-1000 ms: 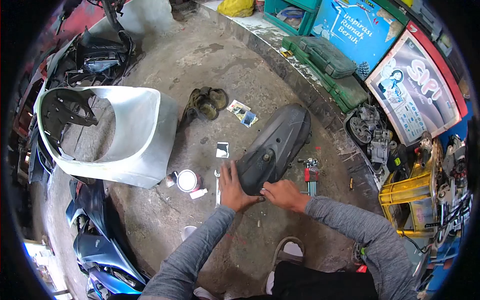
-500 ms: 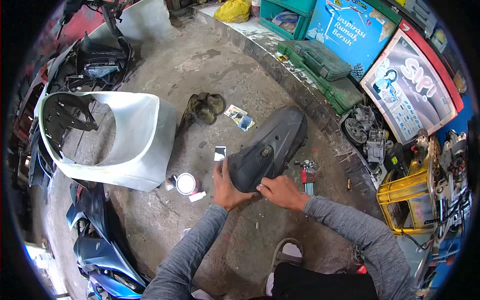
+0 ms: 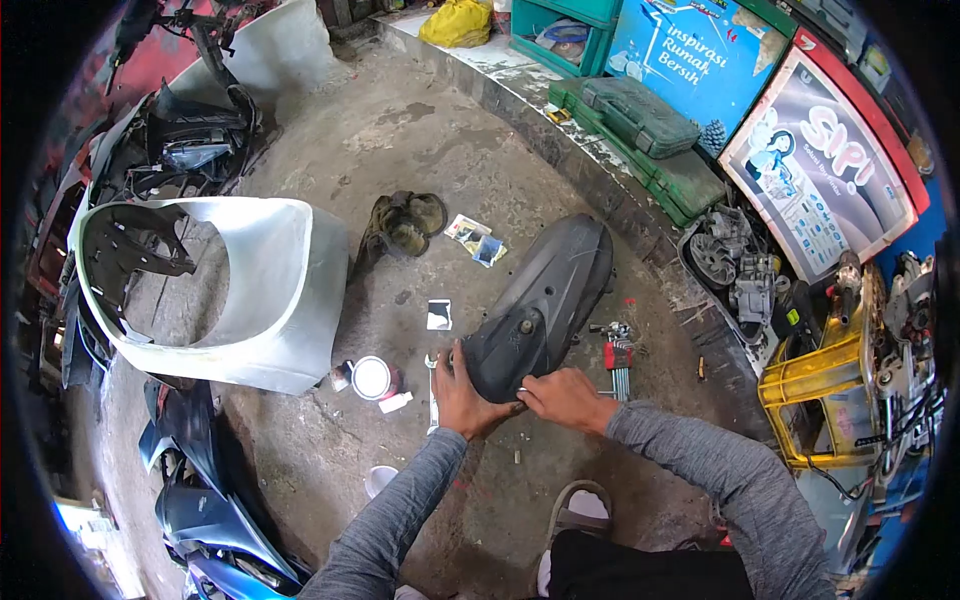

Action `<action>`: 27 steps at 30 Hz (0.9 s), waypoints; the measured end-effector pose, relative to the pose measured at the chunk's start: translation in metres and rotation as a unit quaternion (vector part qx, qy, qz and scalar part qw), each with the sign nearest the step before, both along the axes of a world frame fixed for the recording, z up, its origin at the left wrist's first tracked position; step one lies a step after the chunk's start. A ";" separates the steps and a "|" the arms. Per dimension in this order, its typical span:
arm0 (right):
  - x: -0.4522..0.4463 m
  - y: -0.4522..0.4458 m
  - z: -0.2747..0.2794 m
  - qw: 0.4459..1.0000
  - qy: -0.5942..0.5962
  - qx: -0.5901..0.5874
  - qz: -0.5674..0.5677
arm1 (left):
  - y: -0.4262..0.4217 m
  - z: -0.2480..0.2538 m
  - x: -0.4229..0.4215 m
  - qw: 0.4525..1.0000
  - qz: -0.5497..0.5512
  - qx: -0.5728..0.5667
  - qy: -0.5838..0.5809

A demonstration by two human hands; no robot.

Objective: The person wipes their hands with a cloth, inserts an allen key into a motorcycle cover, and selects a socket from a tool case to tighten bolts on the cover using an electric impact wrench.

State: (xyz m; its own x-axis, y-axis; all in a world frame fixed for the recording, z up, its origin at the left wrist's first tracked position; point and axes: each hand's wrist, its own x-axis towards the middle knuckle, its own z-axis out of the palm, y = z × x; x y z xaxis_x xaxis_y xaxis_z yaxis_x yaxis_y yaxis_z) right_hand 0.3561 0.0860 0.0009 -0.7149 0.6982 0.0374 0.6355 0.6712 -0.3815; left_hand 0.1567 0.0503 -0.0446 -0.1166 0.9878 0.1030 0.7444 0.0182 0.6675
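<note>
A long black scooter engine cover (image 3: 560, 275) lies on the concrete floor, its narrow end pointing away to the upper right. My left hand (image 3: 470, 402) grips its near end, fingers along the left side and thumb under the near edge. At that same edge my right hand (image 3: 572, 400) is closed in a pinch. A small pale tip shows at its fingertips, too small to name. Just left of my left hand lies an open-ended spanner (image 3: 432, 385), partly hidden. A hex key set with a red holder (image 3: 618, 356) sits right of the cover.
A white body panel (image 3: 315, 290) stands at left, above dark blue fairings (image 3: 215, 510). A tin (image 3: 372, 378), a white cup (image 3: 380, 480), sandpaper pieces (image 3: 478, 242) and a dark cloth (image 3: 402, 222) lie around. Engine parts (image 3: 735, 270) and a yellow crate (image 3: 815, 400) line the right.
The view has shifted slightly, and more of the spanner and the white cup now shows. Both hands stay at the cover's near end, with only small movement.
</note>
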 end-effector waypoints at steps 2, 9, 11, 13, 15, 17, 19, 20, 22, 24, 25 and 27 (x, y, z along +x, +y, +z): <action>0.001 -0.001 -0.001 1.000 0.009 -0.007 -0.008 | 0.000 0.001 -0.002 0.998 0.003 -0.005 0.058; -0.016 0.029 0.034 0.981 0.085 -0.036 -0.171 | 0.017 0.006 -0.011 0.996 -0.034 -0.074 0.031; -0.017 0.050 0.039 0.979 0.057 -0.025 -0.194 | 0.032 0.009 -0.016 0.993 -0.038 -0.110 -0.034; -0.020 0.067 0.037 0.976 0.008 -0.026 -0.215 | 0.052 -0.002 -0.019 0.990 -0.015 -0.104 -0.095; -0.027 0.074 0.029 0.981 -0.009 -0.018 -0.194 | 0.073 -0.005 -0.028 0.983 0.012 -0.097 -0.155; -0.028 0.078 0.023 0.984 -0.025 -0.012 -0.174 | 0.093 0.003 -0.039 0.959 -0.053 -0.267 -0.082; -0.026 0.080 0.020 0.985 -0.016 0.010 -0.174 | 0.105 -0.012 -0.046 0.958 -0.049 -0.274 -0.067; -0.023 0.080 0.020 0.985 -0.015 0.012 -0.173 | 0.110 -0.021 -0.048 0.956 -0.044 -0.284 -0.055; -0.015 0.080 0.026 0.989 -0.006 0.017 -0.147 | 0.109 0.001 -0.047 0.954 -0.073 -0.287 -0.053; -0.009 0.083 0.034 0.992 -0.006 0.024 -0.126 | 0.119 0.009 -0.042 0.950 -0.104 -0.290 -0.051; -0.006 0.084 0.038 0.994 -0.004 0.028 -0.108 | 0.127 0.006 -0.038 0.945 -0.122 -0.303 -0.028; -0.001 0.085 0.045 0.995 -0.005 0.025 -0.096 | 0.134 0.018 -0.032 0.931 -0.167 -0.311 -0.095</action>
State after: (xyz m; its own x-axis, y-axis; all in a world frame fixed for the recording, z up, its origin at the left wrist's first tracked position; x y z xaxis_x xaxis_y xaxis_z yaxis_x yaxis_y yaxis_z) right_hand 0.3547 0.1715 0.0455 -0.5682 0.8199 0.0698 0.7577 0.5544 -0.3442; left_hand 0.1247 0.1845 -0.0268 0.2494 0.8340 -0.4921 0.6470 0.2346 0.7255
